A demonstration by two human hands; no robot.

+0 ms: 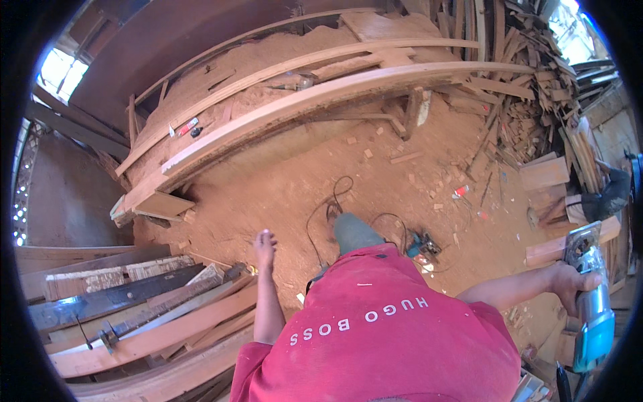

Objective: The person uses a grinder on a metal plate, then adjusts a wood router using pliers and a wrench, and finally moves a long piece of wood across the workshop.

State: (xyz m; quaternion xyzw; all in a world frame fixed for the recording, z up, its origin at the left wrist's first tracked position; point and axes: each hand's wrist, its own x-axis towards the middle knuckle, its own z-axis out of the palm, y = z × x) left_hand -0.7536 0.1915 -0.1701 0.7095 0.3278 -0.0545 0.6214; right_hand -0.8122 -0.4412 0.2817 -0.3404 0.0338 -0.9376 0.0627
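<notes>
My right hand [570,287] is wrapped round a trim router [594,298] with a silver body, a turquoise end and a flat base plate. I hold it out to my right, base plate pointing away from me, close to a reddish plank [546,252]. On the other side, my left hand [266,248] hangs low above the dusty floor. Its fingers look loosely stretched, and nothing shows in them. Past my knee, a second power tool [423,246], turquoise and dark, lies on the floor beside a dark cord [333,209].
A long wooden bench frame [321,90] crosses the far side, with a small red-and-white tube [188,126] on it. Stacked boards and a clamp [107,336] lie at left. Scrap wood [526,80] is heaped at far right. Sawdust and offcuts cover the floor [268,194].
</notes>
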